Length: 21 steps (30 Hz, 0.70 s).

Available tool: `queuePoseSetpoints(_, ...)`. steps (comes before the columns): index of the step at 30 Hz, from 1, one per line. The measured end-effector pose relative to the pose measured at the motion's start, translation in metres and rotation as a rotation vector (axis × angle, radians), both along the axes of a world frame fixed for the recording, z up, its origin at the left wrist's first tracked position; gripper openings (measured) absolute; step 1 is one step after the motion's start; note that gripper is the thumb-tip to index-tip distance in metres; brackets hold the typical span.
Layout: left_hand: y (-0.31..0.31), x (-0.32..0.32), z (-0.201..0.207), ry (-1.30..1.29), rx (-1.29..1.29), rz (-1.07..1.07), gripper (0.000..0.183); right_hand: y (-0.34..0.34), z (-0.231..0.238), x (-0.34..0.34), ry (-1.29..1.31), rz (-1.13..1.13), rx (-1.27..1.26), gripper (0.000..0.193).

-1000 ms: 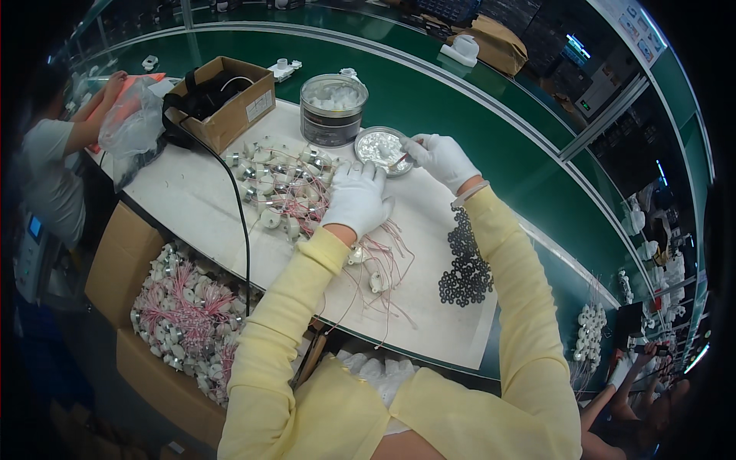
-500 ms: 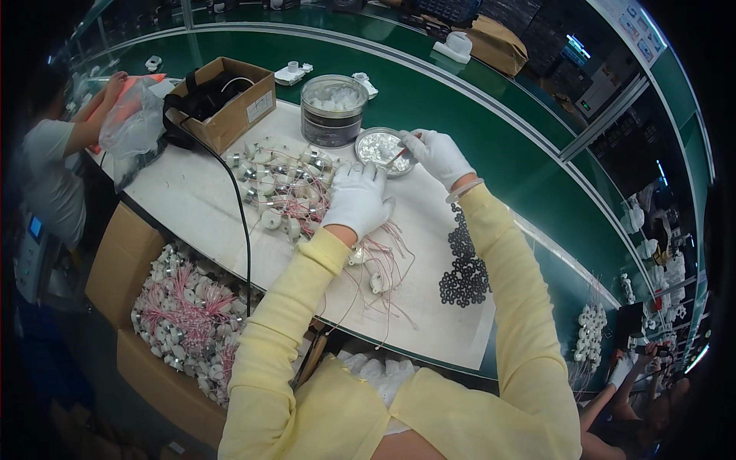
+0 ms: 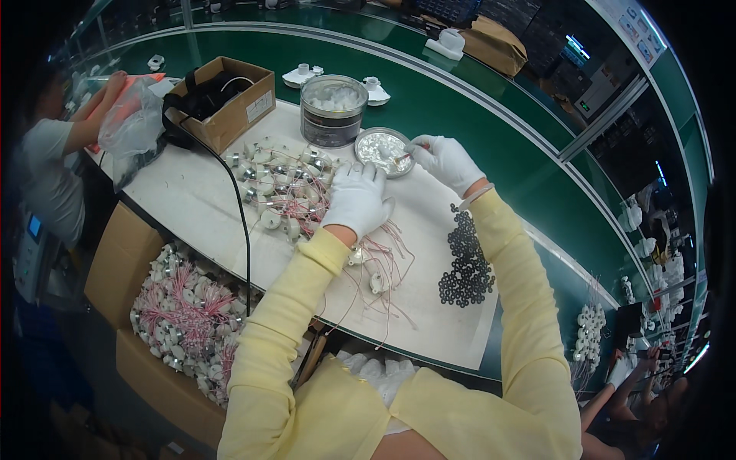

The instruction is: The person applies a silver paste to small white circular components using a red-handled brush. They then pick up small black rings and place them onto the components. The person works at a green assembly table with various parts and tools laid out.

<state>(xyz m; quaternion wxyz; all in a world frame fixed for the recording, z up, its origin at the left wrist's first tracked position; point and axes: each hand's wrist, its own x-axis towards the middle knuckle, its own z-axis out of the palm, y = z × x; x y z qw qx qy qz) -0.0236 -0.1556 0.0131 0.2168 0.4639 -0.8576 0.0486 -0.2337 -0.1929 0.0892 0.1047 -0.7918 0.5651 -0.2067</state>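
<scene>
Head view. Two gloved hands at work. The left hand lies palm-down, fingers spread, on a pile of small wired parts; whether it grips one cannot be told. The right hand pinches a thin stick over one shallow dish. One tin stands just behind the dish. One box and one cluster of black rings are present; parts and rings are too many to count. The stick tip is indistinct.

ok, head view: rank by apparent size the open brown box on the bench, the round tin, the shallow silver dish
Largest to smallest as they look:
1. brown box
2. round tin
3. silver dish, near the tin in width but much shallower
</scene>
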Motion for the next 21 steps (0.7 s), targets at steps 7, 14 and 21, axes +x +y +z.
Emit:
queuePoseSetpoints(7, -0.0012, -0.0016, -0.0021, 0.005, -0.011, -0.005, 0.055, 0.0118, 0.0069, 0.0013, 0.133, 0.154, -0.014, 0.03)
queuePoseSetpoints(14, -0.0008, -0.0004, -0.0024, 0.01, -0.029, 0.003, 0.053, 0.0123, 0.0083, 0.0021, -0.007, 0.173, 0.091, 0.031)
queuePoseSetpoints(21, -0.0004, -0.0012, -0.0015, -0.004, -0.02, 0.006, 0.053, 0.0058, 0.0041, 0.0029, 0.112, 0.123, -0.017, 0.031)
